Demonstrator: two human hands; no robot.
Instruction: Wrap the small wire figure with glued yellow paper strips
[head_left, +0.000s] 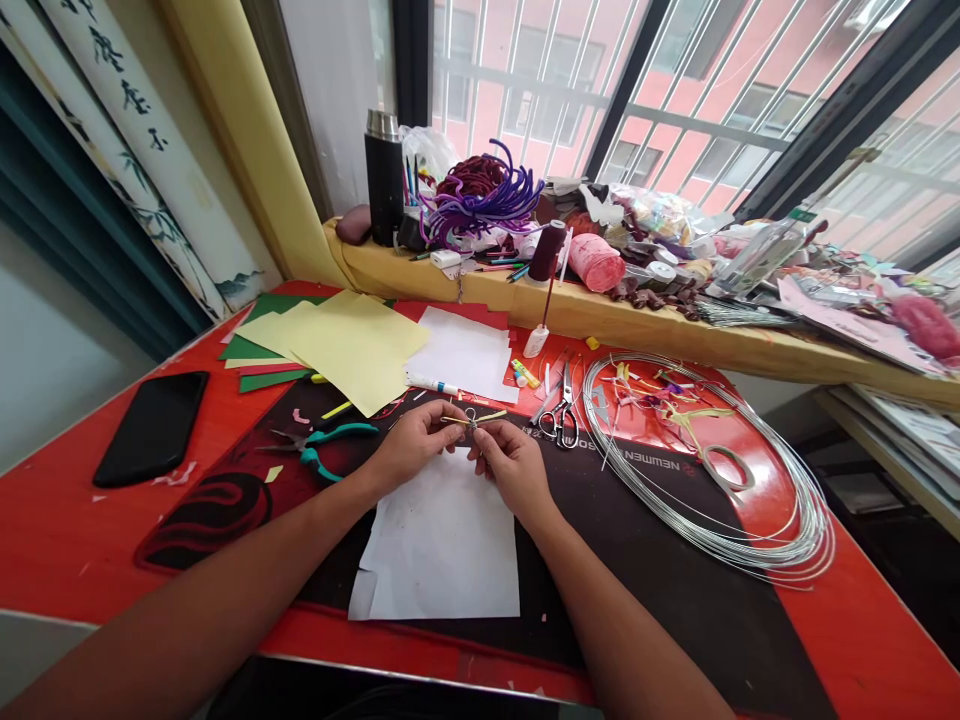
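Between my two hands is a small twisted wire piece (472, 421) with a loop at its top and thin yellow strips sticking out sideways. My left hand (420, 440) pinches its left side, thumb and fingertips together. From the right, my right hand (511, 462) pinches the same piece close to its middle. Both hands are above the top edge of a white paper sheet (446, 545), which lies on a dark mat (637, 560). Teal-handled pliers (319, 450) lie left of my left hand. Scissors (561, 412) rest to the right of my right hand.
A large coil of silvery wire (795, 520) spreads over the right side, near a tape roll (727, 467). Yellow paper (360, 350) and a black phone (152, 428) lie at left. Behind, the crowded sill holds a black flask (384, 180) and purple stems (480, 205).
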